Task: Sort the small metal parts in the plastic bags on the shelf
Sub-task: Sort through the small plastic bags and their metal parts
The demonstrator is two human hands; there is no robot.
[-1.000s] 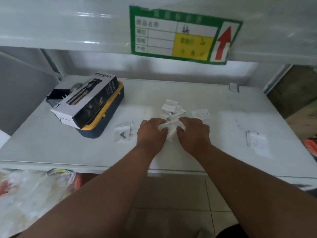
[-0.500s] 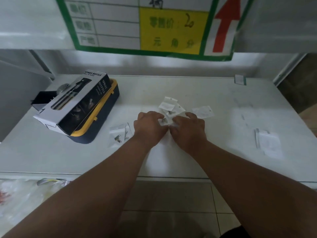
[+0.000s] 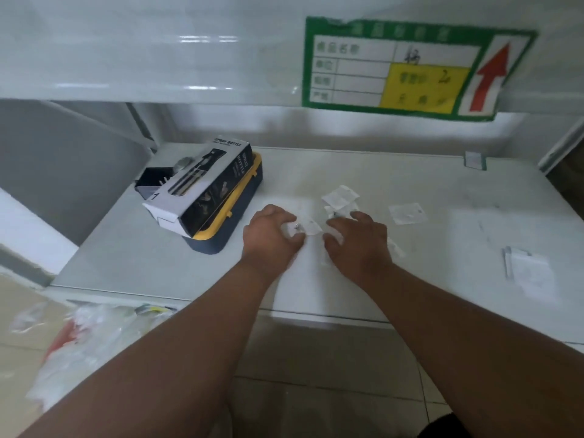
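Label print (image 3: 392, 71) blurred; fingertips hidden

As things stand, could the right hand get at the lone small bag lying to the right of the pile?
Probably yes: the right hand is nearby, and only bare shelf lies between it and the lone small bag.

The shelf (image 3: 158, 257) is plain pale grey-white. On it, left of the hands, a box (image 3: 202, 188) shows a white top and black sides with white lettering, lying on a case (image 3: 235, 216) of dark navy with a yellow band. Right of that box, the plastic bags (image 3: 339, 196) are clear to whitish; one (image 3: 300, 227) holds a small silvery part. Above the box to the right, a label (image 3: 407, 67) has a green border, white grid, a yellow square and a red arrow.
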